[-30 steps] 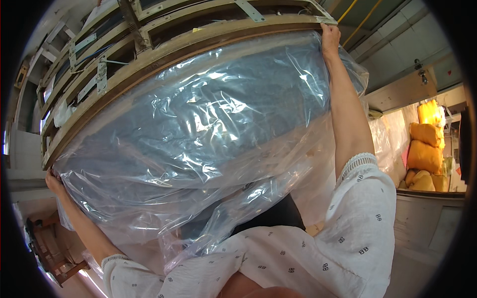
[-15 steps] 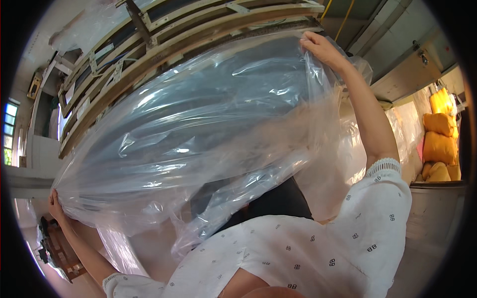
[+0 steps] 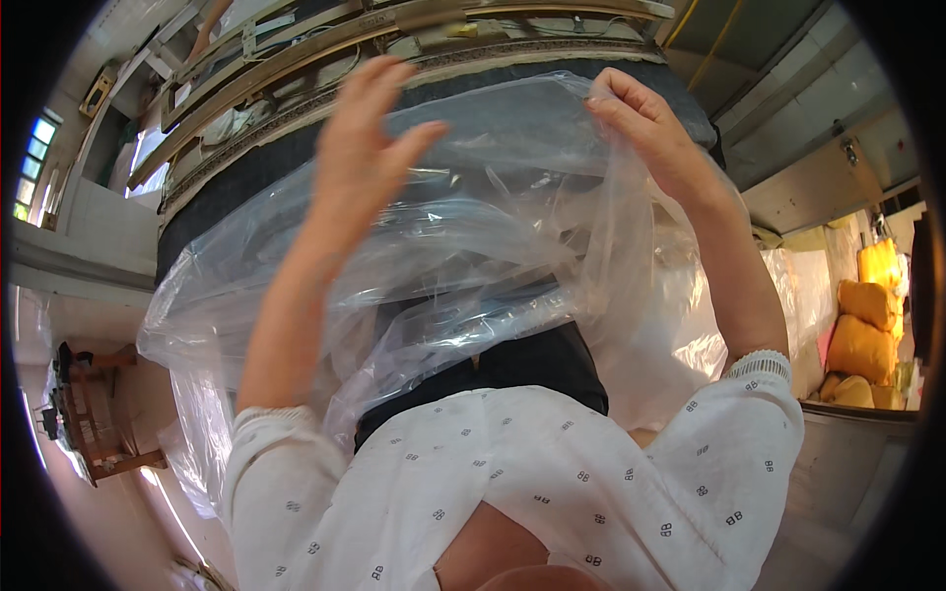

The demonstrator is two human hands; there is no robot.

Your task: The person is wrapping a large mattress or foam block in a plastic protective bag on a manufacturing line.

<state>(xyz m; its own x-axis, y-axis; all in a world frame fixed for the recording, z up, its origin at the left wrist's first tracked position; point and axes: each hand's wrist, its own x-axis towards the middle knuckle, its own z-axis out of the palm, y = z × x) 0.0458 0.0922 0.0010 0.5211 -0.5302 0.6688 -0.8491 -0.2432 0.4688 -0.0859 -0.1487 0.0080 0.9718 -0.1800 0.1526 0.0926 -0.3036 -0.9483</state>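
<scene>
A large sheet of clear plastic film (image 3: 473, 222) lies loosely over a dark padded surface (image 3: 232, 187) and droops toward my body in shiny folds. At the far right corner of the film, my right hand (image 3: 641, 123) pinches its edge between thumb and fingers. My left hand (image 3: 370, 148) is raised above the film, slightly blurred, its thumb and fingers spread with nothing in them. Beneath my left forearm, the film's left end hangs slack past the edge of the dark surface.
Behind the dark surface runs a slatted wooden frame (image 3: 325, 44). Yellow bundles (image 3: 867, 325) are stacked at the right, near a pale metal panel (image 3: 828, 187). A brown wooden stand (image 3: 94, 414) is on the floor at the left. Another person's arm (image 3: 209, 28) shows at the far left.
My left hand has let go of the film's left end and come up toward the middle. The film has slackened, baring more dark surface. My right hand keeps its hold.
</scene>
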